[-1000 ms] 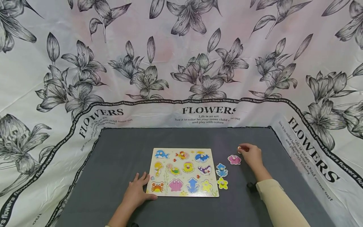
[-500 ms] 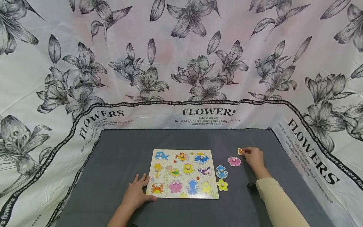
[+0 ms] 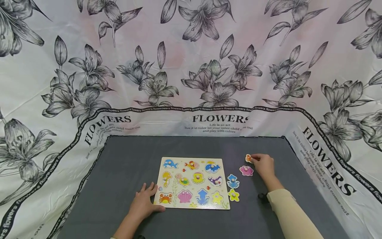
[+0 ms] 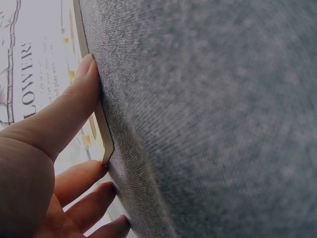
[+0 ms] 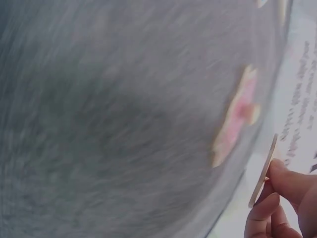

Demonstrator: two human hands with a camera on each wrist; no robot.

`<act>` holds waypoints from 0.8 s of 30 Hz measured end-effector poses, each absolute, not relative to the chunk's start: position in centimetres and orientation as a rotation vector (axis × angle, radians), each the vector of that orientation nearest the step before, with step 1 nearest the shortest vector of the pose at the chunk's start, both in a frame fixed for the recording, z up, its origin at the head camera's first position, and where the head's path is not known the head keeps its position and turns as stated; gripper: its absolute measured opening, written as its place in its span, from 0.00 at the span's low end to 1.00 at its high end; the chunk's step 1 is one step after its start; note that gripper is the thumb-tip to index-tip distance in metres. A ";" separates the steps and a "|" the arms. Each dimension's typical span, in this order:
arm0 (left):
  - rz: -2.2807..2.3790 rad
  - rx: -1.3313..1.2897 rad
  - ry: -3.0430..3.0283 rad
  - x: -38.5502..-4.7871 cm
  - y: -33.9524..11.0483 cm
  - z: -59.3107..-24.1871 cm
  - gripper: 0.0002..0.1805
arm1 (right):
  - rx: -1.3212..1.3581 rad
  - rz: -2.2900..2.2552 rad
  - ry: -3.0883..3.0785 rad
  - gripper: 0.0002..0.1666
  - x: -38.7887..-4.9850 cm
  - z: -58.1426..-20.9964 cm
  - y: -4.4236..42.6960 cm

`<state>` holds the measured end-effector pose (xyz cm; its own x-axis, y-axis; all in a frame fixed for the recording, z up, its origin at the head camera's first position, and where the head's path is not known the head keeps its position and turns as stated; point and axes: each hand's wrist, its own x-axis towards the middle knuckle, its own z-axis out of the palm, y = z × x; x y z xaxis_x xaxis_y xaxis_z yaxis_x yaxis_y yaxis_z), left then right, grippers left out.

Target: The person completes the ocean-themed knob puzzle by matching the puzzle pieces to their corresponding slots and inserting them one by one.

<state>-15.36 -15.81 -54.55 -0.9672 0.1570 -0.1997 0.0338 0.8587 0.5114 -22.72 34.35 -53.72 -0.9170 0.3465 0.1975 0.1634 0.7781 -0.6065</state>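
A pale wooden puzzle board with sea-animal pictures lies on the grey cloth. The left hand rests at its lower left corner, fingers spread, thumb along the front edge. Right of the board, the right hand pinches a small orange-and-white piece between thumb and fingers; in the right wrist view this piece is seen edge-on, off the cloth. Just below it lies a pink shell piece, whose round knob shows in the right wrist view.
A blue squid piece and a yellow star piece lie by the board's right edge. Grey cloth surrounds the board. Behind rises a white floral sheet with printed lettering.
The right hand has moved slightly left with the orange-and-white piece, which now shows more fully beside the fingertips than a second ago. The left hand stays at the board's corner.
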 end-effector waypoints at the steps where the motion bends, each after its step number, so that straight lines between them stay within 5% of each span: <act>1: 0.767 0.141 2.794 -15.3 -15.8 -54.5 0.59 | -0.384 0.874 -2.674 0.11 -22.7 -53.5 34.0; 24: 0.756 0.151 2.808 -15.4 -15.8 -54.8 0.59 | -0.138 0.974 -2.671 0.10 -20.8 -48.4 25.9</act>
<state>-15.45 -15.79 -54.81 -0.9684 0.1580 -0.1929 0.0398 0.8616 0.5060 -20.75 25.85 -48.38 -0.9521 0.1885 0.2409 -0.0109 0.7661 -0.6426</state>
